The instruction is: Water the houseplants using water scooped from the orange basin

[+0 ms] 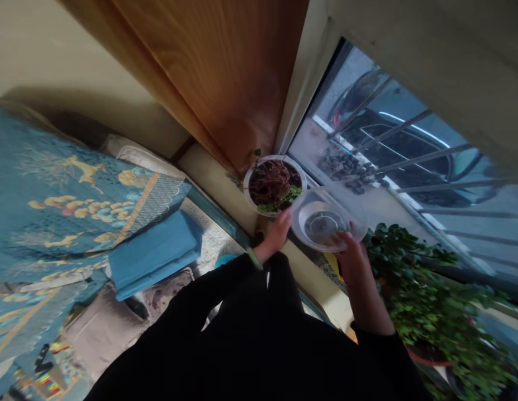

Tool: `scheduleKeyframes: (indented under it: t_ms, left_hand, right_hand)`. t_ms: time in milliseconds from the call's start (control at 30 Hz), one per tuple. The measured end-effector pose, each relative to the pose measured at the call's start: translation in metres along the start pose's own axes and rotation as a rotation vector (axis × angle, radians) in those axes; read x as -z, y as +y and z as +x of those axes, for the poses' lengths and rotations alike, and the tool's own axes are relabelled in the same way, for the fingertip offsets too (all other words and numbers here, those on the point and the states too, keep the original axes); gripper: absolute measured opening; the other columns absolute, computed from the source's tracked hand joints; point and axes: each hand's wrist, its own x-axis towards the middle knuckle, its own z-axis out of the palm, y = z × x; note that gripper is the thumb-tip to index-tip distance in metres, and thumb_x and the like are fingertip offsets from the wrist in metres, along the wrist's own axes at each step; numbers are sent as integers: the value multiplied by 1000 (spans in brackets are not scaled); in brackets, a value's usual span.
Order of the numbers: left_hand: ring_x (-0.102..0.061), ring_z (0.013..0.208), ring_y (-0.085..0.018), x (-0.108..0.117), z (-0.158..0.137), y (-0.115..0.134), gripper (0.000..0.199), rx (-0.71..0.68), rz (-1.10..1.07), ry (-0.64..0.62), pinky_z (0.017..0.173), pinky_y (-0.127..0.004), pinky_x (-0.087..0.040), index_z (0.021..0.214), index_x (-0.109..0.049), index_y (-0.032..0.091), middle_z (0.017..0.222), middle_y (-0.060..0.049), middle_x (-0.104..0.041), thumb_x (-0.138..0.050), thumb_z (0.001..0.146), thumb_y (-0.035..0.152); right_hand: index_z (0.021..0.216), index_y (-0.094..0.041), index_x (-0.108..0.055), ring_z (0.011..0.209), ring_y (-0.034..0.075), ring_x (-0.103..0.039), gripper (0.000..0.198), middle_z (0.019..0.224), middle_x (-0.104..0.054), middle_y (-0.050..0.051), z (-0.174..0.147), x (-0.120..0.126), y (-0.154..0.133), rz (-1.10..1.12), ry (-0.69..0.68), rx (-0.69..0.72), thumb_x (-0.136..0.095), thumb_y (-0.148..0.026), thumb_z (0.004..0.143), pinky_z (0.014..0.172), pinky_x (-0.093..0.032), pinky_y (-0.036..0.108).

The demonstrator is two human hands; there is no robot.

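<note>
Clear plastic tub (315, 223) beside white planter (246, 188)

The right hand (352, 250) grips the tub's edge near the window (413, 150). The left hand (279, 233) is at the planter's near rim; its grip cannot be told. The tub looks light, thin, possibly slippery, best held by its rim; the planter's reddish stems (273, 181) seem fragile.

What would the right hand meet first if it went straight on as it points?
The clear plastic container, which the right hand holds at its edge. Beyond it, the line seems to run toward the window, though depth is unclear.
</note>
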Motion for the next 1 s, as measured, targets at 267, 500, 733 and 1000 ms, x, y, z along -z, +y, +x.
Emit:
scheduleKeyframes:
  t_ms: [267,500,733,1000]
  left_hand:
    - [-52,173,-36,2,5,2,78,-346,224,118,150,-60,-31,166,-67,21,181,-18,-59,-54,112,77]
    - [-57,170,-34,21,14,12,79,-396,151,173,149,-56,-34,159,-74,24,174,-14,-68,-49,112,83]
    - [-56,169,-37,15,13,17,67,-327,169,41,150,-55,-30,147,-82,23,169,-13,-72,-63,110,75]
    - [-41,180,-34,26,17,26,65,-221,-63,83,151,-54,-29,156,-76,26,179,-8,-64,-58,112,69]
  right_hand:
    - [150,-32,-60,123,31,-72,95,133,-73,7,0,-20,-34,-180,82,163,-92,-74,71,98,-63,47]
    - [165,-30,-52,131,37,-73,118,138,-73,11,22,-24,-39,-269,39,238,-95,-81,68,106,-64,56]
    - [169,-29,-50,135,37,-72,120,141,-71,13,31,-32,-44,-314,69,241,-96,-78,70,108,-65,53]
    - [171,-28,-48,138,39,-72,126,149,-70,15,37,-44,-54,-305,15,264,-101,-75,66,103,-68,53]
